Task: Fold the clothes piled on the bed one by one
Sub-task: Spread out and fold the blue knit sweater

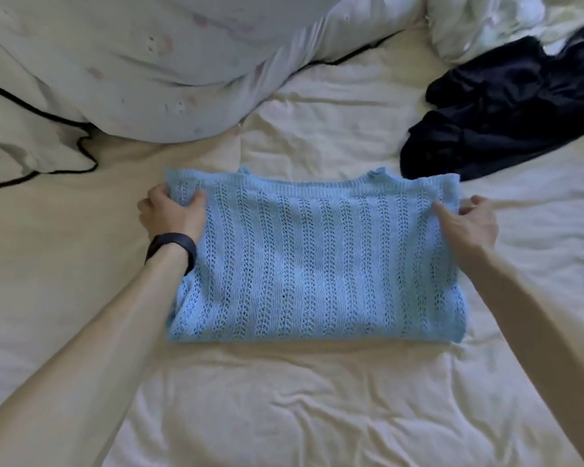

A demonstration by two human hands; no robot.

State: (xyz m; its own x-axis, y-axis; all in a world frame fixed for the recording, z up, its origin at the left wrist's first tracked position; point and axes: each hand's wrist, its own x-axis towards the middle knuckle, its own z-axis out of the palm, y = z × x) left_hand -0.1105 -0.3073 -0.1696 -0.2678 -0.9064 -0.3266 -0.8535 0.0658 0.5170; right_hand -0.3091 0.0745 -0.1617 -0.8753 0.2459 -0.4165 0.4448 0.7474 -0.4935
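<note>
Light-blue openwork knit sweater (pixel 314 264), folded into a broad rectangle and lying flat at the centre of the bed (pixel 284 399), ribbed neckline along its far edge. The left hand (pixel 172 214) grips the far-left corner: its fingers (pixel 198 197) are curled round the fabric, thumb on top, bunching the knit slightly. The right hand (pixel 469 220) pinches the far-right edge, thumb pressed on the upper surface and the other fingers round the side of the fold. Both forearms reach in from the near corners, the left crossing the sweater's left edge. A black wristband (pixel 172 246) sits on the left wrist, touching the knit.

The cream bed sheet is wrinkled, with creases running across the near side and to the right of the sweater.

A crumpled dark navy garment (pixel 506 106) lies at far right – its near edge comes just beside the sweater's far-right corner, above the right hand; whether the two touch cannot be told. Beyond it, at the far right corner, a rumpled white cloth (pixel 479 25) is heaped. At far left a bulky pale duvet (pixel 149 62) with faint pink marks rises in a mound, near the sweater's far-left corner but apart from it. A cream blanket (pixel 24 129) with black piping lies along the left side – well apart from the left hand.
</note>
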